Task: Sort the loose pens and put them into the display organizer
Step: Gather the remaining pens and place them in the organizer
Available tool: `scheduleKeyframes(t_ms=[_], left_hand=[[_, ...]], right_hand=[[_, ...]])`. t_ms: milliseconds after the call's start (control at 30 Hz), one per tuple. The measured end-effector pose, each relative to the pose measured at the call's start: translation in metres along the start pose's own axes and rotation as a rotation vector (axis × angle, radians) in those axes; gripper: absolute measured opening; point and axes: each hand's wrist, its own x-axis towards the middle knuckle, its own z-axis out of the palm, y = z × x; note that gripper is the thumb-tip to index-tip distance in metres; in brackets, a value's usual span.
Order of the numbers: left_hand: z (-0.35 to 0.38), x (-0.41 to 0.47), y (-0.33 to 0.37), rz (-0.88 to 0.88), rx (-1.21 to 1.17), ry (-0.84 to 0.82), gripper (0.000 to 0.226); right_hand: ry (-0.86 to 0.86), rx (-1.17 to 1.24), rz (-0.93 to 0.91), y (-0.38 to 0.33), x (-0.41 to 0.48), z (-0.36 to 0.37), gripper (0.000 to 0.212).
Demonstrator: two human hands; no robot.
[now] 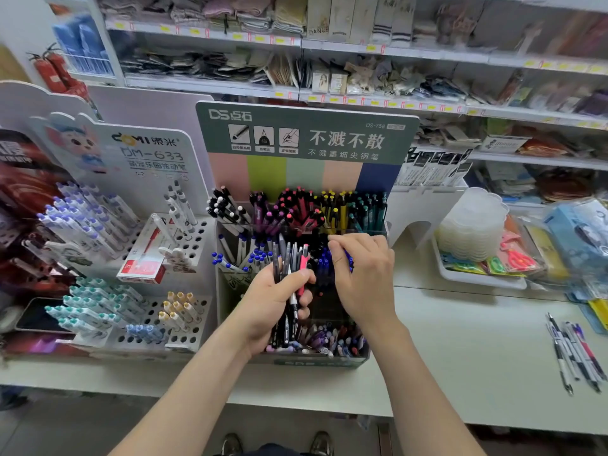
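L hand [276,301] is closed round a bundle of pens [285,258], thumb clamped across the barrels at approx. mid-length, tips up, just in front of the display organizer [306,133]. R hand [362,274] has fingers curled, with thumb and index brought together over the blue pens [324,263] in the mid tier; I cannot tell whether a pen is actually pinched between them. Handling, my est.: each pen is light, stiff and smooth plastic, so it should slip lengthwise if held loosely, and a bundle will fan out if the thumb relaxes. Not fragile, but clips and tips may snag on neighbours in a packed slot. Rec. hold point: barrel near the upper third, one pen at a time, between thumb and index, so the tip end drops in first. Counts: bundle shows approx. 5 pens, i.e. 4 dark or grey plus 1 pink pen [303,261]; more may be hidden by the palm. The organizer's back row holds 5 colour groups: black/white, purple, pink-red, yellow, teal. The loose pens [575,353] lie on the counter [460,340], well apart to my R, approx. 6–7; overlap prevents an exact no.
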Motion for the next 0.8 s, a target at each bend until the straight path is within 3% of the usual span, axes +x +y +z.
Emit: scheduleKeyframes(t_ms=[33,133,267,400,567,800], left_hand=[[-0.001,-0.001,0.001,0.006,0.035,-0.026,0.012],[-0.004,-0.008,0.006,-0.007,0.170,-0.130,0.012],[-0.012,-0.018,0.012,-0.032,0.189,-0.259,0.011],[-0.020,-0.023,0.017,-0.031,0.202,-0.356,0.009],[-0.024,-0.027,0.016,-0.063,0.242,-0.344,0.029],[-0.032,-0.024,0.011,-0.018,0.320,-0.288,0.031]], right_hand=[[-0.031,0.148,0.073,-0.011,0.000,-0.005,0.021],[-0.342,0.460,0.330,-0.038,0.003,-0.017,0.024],[-0.560,0.579,0.479,-0.040,0.008,-0.027,0.016],[-0.691,0.715,0.554,-0.038,0.008,-0.030,0.025],[-0.437,0.750,0.715,-0.043,0.008,-0.028,0.024],[0.253,0.920,0.527,-0.062,0.021,-0.028,0.028]])
